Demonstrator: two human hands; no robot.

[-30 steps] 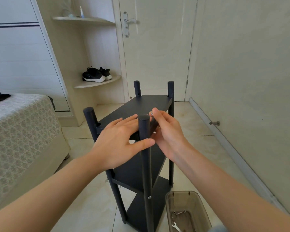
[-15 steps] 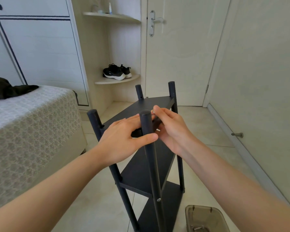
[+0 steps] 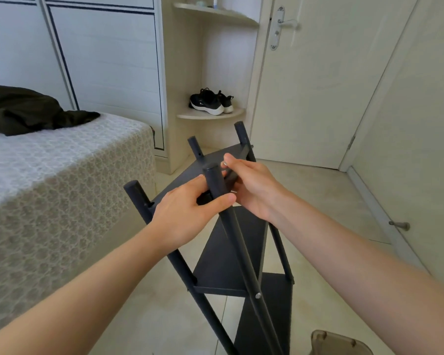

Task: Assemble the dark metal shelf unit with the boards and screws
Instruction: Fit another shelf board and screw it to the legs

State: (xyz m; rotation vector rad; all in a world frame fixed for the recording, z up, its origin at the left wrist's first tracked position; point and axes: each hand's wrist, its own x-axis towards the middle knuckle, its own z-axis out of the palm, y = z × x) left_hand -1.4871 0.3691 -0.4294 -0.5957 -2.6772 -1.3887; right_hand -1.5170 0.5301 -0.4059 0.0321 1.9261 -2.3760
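Observation:
The dark metal shelf unit (image 3: 231,252) stands on the tiled floor, with round posts and dark boards at three levels. My left hand (image 3: 187,213) grips the near post (image 3: 217,185) just below its top, thumb across the front, fingers on the top board behind it. My right hand (image 3: 254,185) is at the top board's edge right of that post, pinching a small silvery screw (image 3: 225,164) between thumb and fingertip. A screw head (image 3: 258,295) shows lower on the same post.
A bed (image 3: 62,180) with a patterned cover and a dark garment (image 3: 28,111) stands close on the left. A corner shelf holds black shoes (image 3: 210,102). The closed door (image 3: 315,80) and wall are right, with a door stop (image 3: 400,225). A translucent plastic box (image 3: 338,342) sits bottom right.
The view has swung left and up, so the bed fills more of the frame and the plastic box has slid to the bottom edge. Both hands stay at the near post's top.

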